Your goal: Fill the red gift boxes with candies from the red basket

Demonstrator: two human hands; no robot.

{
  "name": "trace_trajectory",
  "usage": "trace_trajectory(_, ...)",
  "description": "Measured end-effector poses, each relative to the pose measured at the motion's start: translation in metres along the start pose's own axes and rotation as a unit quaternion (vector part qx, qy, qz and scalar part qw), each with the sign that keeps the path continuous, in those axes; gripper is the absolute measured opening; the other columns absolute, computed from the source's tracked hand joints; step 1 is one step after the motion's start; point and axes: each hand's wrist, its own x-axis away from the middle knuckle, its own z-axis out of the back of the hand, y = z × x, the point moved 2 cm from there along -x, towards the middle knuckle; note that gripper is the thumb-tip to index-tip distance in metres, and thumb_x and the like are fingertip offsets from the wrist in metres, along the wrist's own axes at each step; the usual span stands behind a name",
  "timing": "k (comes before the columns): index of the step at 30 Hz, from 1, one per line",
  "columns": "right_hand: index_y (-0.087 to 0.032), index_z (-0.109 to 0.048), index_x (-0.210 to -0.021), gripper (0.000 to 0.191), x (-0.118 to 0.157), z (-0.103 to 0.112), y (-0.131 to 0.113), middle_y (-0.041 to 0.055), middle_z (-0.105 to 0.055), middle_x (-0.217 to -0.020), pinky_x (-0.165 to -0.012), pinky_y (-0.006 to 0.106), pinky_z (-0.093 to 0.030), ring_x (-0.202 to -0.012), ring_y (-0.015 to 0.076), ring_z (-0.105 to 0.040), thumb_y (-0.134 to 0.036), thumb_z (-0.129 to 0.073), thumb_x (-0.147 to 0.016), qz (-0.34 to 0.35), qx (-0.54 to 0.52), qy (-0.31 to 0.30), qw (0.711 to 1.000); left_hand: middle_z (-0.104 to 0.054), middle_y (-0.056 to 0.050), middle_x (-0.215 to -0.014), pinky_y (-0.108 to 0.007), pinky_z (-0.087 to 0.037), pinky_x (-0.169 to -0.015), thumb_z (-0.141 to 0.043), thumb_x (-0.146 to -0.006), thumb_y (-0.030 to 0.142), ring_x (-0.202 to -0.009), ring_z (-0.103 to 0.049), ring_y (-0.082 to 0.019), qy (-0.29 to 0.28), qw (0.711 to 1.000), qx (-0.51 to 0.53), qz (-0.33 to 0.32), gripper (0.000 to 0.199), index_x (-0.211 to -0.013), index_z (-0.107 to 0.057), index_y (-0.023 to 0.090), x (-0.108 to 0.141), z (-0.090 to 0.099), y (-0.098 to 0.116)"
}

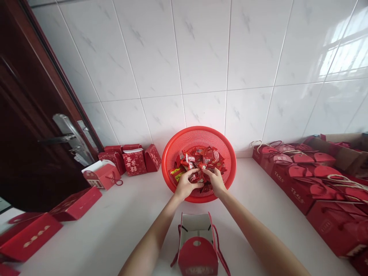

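Both my hands reach into a round red plastic basket (172, 143) of red-wrapped candies (211, 154). My left hand (185, 185) is over the near left part of the pile, thumb and fingers curved around some wrapped pieces. My right hand (215, 181) is close beside it, fingers bent down into the candies. What lies between the fingertips of each hand is partly hidden, too small to name. A yellow packet (177, 173) shows left of my left hand. Between my forearms stands an open red gift box (198, 255) with cord handles and a pale inside.
Closed red gift boxes (299, 180) are lined up along the right side. More red boxes (135, 161) stand against the wall at the left, with open ones (76, 203) nearer. A dark door (37, 96) with a metal handle borders the left; the tiled wall (201, 57) rises behind.
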Motion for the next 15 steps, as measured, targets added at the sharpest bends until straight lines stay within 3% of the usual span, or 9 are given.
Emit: trace_trajectory(15,-0.019,-0.069,-0.077,0.024,-0.0054,0.0017,0.0009,0.0038,-0.075,-0.074,-0.073,0.034,-0.054,-0.074,0.022,-0.069,-0.031,-0.076,-0.058,0.002,0.007,0.007,1.0,-0.073,-0.003,-0.099,-0.036,-0.054,-0.095,-0.082,-0.057,0.009,-0.098,-0.07,-0.021,0.005,0.997,-0.071,-0.003,0.063,-0.118,-0.067,0.018,0.0011,-0.0034,0.001)
